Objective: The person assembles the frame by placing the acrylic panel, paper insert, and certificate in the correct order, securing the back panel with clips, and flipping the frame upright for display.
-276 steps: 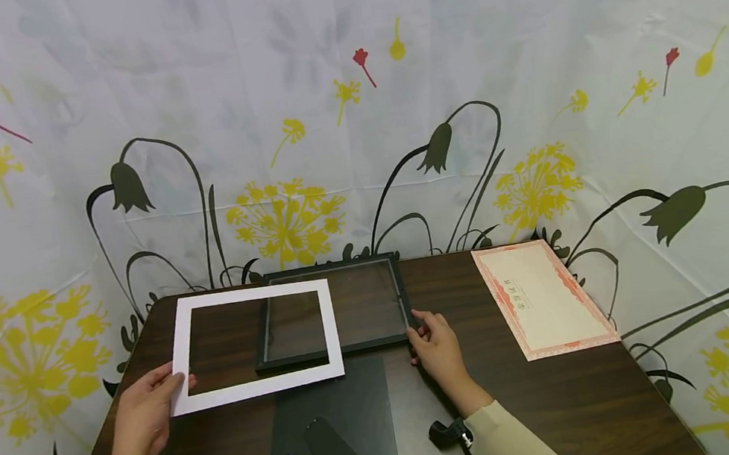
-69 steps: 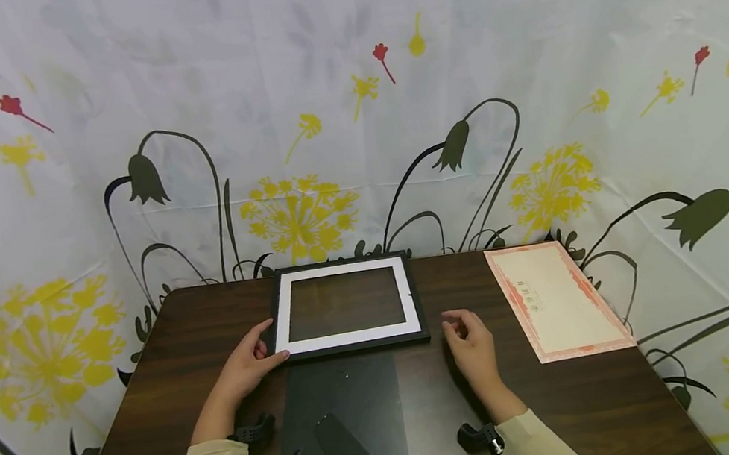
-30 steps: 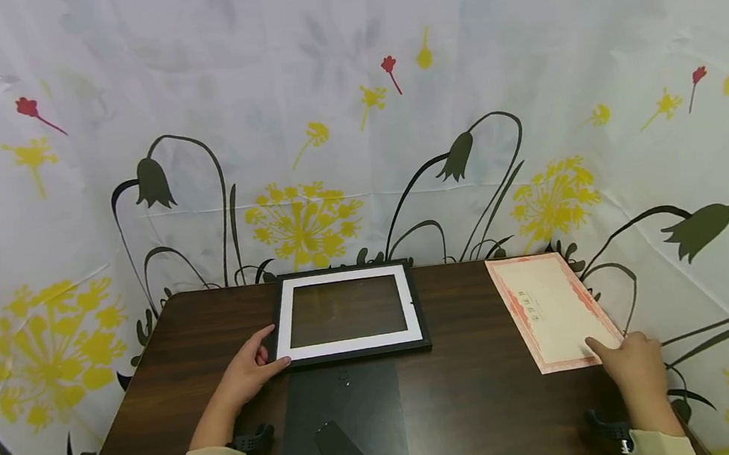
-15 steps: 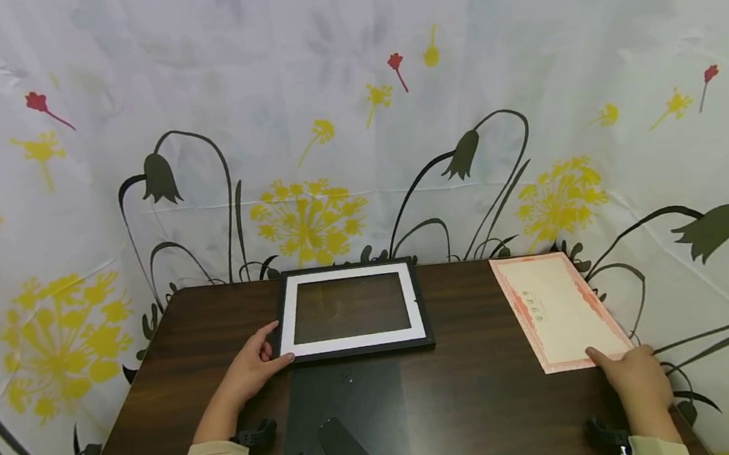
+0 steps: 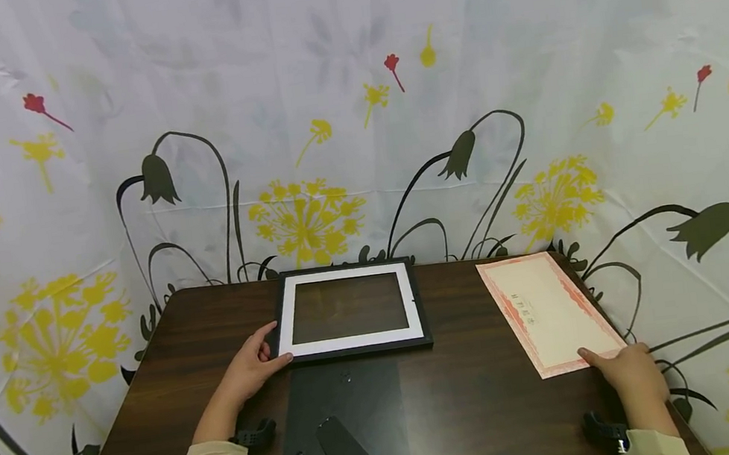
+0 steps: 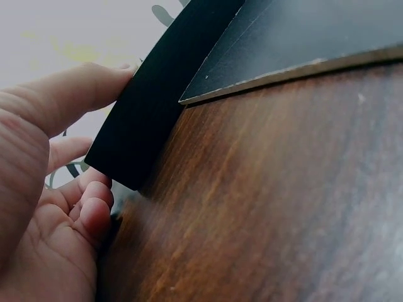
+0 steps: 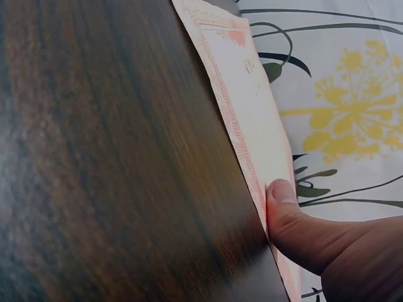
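Cream, red-bordered certificate (image 5: 551,313) at 10 o'clock from right hand (image 5: 633,375), near corner pinched; black picture frame (image 5: 365,350) at 2 o'clock from left hand (image 5: 248,372), corner gripped.

Your right grip (image 5: 631,377) hides the sheet (image 5: 552,311) at its near right corner; the print (image 5: 523,309) is too small to read. Your head view crops the board's (image 5: 372,410) near end.

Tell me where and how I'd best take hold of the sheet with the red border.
Probably at the near right corner of the sheet, coming from the right: it is thin, lies flat, and that side runs along the edge of the table, leaving room to pinch. The right hand is there, thumb on top.
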Action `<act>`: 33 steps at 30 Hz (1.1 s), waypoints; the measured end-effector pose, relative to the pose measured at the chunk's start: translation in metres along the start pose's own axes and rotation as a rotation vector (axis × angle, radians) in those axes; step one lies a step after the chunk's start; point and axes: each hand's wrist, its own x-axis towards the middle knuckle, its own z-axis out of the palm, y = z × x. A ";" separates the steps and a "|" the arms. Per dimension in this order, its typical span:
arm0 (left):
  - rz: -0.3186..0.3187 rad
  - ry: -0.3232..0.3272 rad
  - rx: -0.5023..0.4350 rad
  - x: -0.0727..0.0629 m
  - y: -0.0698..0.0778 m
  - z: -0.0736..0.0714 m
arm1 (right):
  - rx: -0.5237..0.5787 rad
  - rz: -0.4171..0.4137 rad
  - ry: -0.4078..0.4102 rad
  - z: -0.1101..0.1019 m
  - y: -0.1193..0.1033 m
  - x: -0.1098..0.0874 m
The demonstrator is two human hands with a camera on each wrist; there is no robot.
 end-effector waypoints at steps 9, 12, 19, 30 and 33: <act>-0.017 0.008 -0.013 0.000 0.003 -0.001 | 0.016 0.023 -0.017 -0.001 0.002 0.000; -0.038 0.005 -0.034 -0.002 0.004 -0.001 | 0.010 0.011 -0.028 -0.003 0.003 -0.001; -0.051 0.012 -0.042 -0.004 0.003 0.000 | 0.010 -0.001 -0.057 -0.006 0.006 0.001; -0.040 0.011 -0.056 -0.004 0.001 0.000 | 0.062 0.032 -0.036 -0.005 0.005 -0.003; -0.035 0.012 -0.054 -0.004 0.002 0.000 | 0.090 0.034 -0.016 -0.003 0.007 -0.004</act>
